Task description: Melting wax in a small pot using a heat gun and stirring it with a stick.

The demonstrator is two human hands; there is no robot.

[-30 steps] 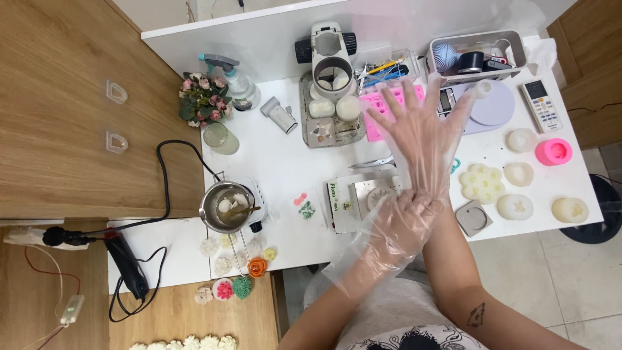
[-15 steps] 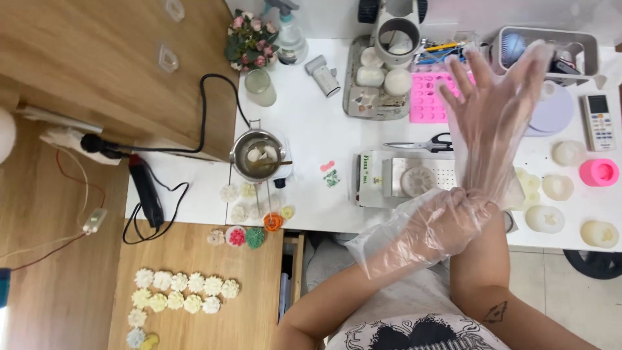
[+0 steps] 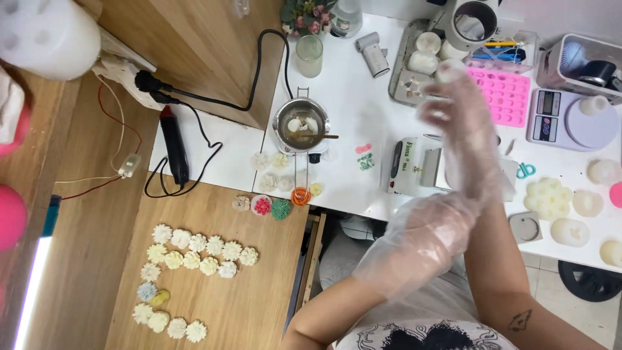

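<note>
Plastic glove covering the right hand, fingers spreading open, gloved left hand gripping its cuff, white box lying beneath, pink mould and scale sitting beyond.

Both the left hand and right hand wear loose clear plastic gloves; forearms bare, 1 small tattoo.

White table under scale, moulds

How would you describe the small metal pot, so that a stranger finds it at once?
Start at the white table and go to its left edge, beside the brown wooden wall. Below the pale green glass stands the small metal pot, round and shiny, with pale lumps inside. It is the only metal vessel among the little flower shapes there.
</note>
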